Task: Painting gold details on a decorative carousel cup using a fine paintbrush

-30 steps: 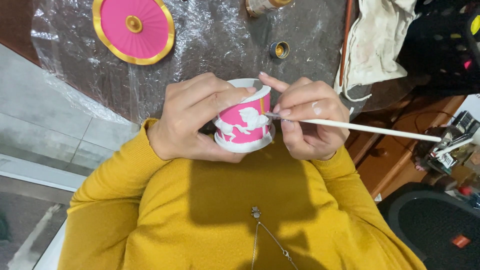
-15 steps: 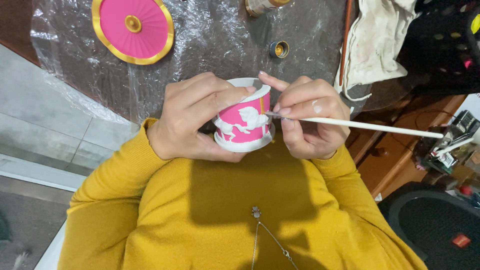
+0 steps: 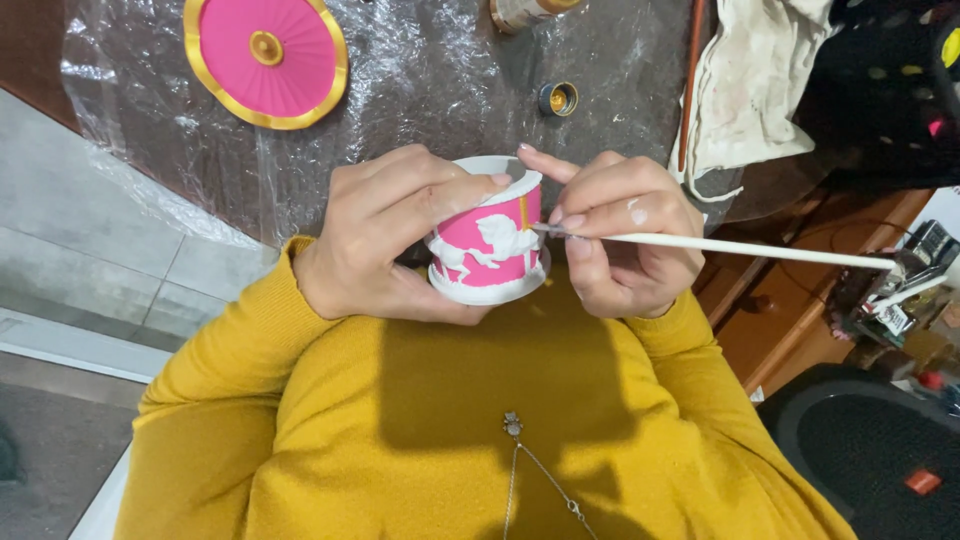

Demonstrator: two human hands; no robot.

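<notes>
My left hand (image 3: 385, 235) grips a small round pink and white pot (image 3: 488, 245) with a white horse figure in relief on its side. The thumb and fingers wrap its rim and base. My right hand (image 3: 618, 235) holds a thin white paintbrush (image 3: 750, 249) like a pen, its tip touching the pot's side near a gold stripe. The brush handle sticks out to the right. Both hands are close to my chest, over my yellow sweater.
A pink fluted lid with a gold rim (image 3: 265, 58) lies on the plastic-covered table (image 3: 430, 70) at the upper left. A small open paint jar (image 3: 558, 98) and another jar (image 3: 520, 12) stand further back. A stained white cloth (image 3: 750, 80) lies at the right.
</notes>
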